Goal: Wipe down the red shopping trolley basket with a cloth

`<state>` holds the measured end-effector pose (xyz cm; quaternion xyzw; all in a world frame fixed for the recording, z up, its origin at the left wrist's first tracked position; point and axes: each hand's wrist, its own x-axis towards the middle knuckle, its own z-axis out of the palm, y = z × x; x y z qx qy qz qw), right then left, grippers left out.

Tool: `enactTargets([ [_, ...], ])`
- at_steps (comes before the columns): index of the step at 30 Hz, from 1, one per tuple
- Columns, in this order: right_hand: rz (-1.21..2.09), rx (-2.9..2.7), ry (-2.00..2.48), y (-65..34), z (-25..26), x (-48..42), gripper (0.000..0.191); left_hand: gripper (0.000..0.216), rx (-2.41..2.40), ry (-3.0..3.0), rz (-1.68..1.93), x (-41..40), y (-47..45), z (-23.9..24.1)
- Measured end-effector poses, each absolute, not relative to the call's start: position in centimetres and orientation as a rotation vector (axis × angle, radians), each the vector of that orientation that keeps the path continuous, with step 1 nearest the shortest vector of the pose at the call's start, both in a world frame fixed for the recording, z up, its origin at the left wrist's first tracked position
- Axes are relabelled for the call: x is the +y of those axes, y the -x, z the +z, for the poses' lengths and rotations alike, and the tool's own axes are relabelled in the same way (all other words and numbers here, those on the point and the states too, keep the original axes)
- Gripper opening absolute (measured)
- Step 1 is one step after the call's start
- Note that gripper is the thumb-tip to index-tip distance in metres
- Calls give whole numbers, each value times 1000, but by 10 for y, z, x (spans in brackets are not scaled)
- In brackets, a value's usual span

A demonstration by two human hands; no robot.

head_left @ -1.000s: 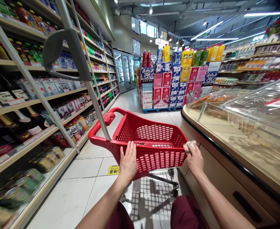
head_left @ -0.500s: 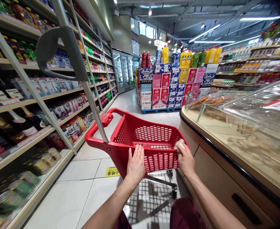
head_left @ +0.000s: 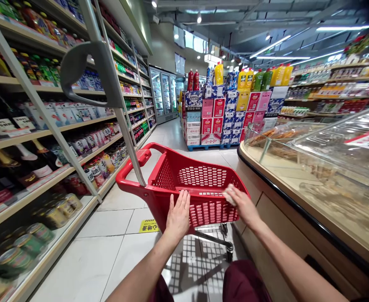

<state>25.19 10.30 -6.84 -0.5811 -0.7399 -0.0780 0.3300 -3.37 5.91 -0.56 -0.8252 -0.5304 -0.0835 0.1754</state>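
Observation:
A red plastic shopping cart [head_left: 200, 174] with perforated walls stands in front of me, its basket holding nothing that I can see. My left hand [head_left: 178, 214] lies with fingers outstretched on the near rim and side wall. In my right hand [head_left: 242, 203] is a crumpled white cloth [head_left: 230, 195], pressed to the near rim close to the cart's right end. A metal pole with a grey loop handle [head_left: 108, 79] rises from the cart's left side.
Shelves of bottles and cans [head_left: 74, 161] line the left. A glass-covered food counter [head_left: 260, 176] borders the cart on the right. Ahead stands a stack of drink boxes [head_left: 214, 113] topped with bottles. A yellow floor sticker [head_left: 149, 226] lies beneath the cart's left side.
My right hand has slid the cloth leftward from the basket's right corner along the near rim. My left hand stays on the rim. The view has shifted slightly.

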Motion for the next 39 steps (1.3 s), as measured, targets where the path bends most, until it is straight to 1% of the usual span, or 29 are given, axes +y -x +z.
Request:
enactTargets([
  [3,-273,-1735,1707,-266,-76,93,50,62,-1535,2317,-251,57,30,-9],
  [6,-265,-1745,1537,-217,-72,85,58,61,-1557,2286,-253,54,26,-11],
  [8,-256,-1868,1322,-179,-67,83,52,62,-1542,2279,-251,53,27,-12],
  [10,-259,-1930,1233,-168,-67,82,46,63,-1526,2279,-246,53,30,-11],
  [12,-280,-1878,1316,-189,-73,80,46,63,-1525,2282,-243,52,32,-12],
  [15,-323,-1668,1583,-235,-83,76,53,61,-1539,2287,-246,50,30,-12],
  [17,-313,-1581,1657,-235,-83,74,57,61,-1550,2284,-247,50,27,-13],
  [19,-267,-1633,1548,-206,-76,72,55,62,-1554,2278,-241,49,25,-12],
  [21,-226,-1794,1332,-170,-68,73,50,64,-1537,2285,-234,50,26,-10],
  [23,-216,-1885,1211,-157,-66,75,47,66,-1522,2293,-237,50,30,-8],
  [25,-223,-1842,1288,-178,-71,75,50,66,-1559,2271,-255,50,36,-6],
  [28,-241,-1609,1603,-228,-84,74,57,65,-1623,2245,-272,49,42,-4],
  [30,-225,-1518,1680,-232,-85,73,62,64,-1619,2251,-266,49,42,-3],
  [33,-164,-1671,1429,-183,-74,74,63,66,-1636,2219,-261,48,41,-2],
  [36,-131,-1840,1194,-144,-63,77,56,66,-1627,2221,-244,48,43,0],
  [39,-162,-1742,1353,-168,-70,77,59,66,-1617,2249,-240,47,45,0],
])
